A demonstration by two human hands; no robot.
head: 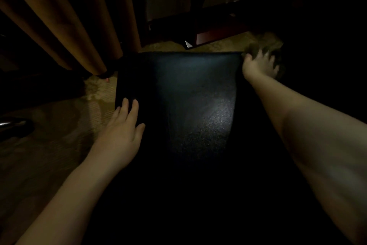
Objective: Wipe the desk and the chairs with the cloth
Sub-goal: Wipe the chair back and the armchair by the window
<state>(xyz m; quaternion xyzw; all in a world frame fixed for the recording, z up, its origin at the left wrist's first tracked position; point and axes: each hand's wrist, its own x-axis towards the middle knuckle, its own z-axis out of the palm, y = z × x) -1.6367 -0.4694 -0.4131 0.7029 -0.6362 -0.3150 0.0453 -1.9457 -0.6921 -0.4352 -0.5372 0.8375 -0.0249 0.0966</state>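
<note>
At the upper right corner of the black chair seat (188,95), a blurred brownish cloth (265,46) is gripped in the curled fingers of the right hand (258,66). The seat's left edge is steadied by the left hand (123,131), laid flat with fingers straight. The seat wipe is judged underway: overlapping strokes are best drawn towards the left edge, the chair braced against sliding on the carpet (59,125).

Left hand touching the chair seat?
Touching. Head view shows the left hand lying with straight fingers flat on the chair seat near its left edge.
</note>
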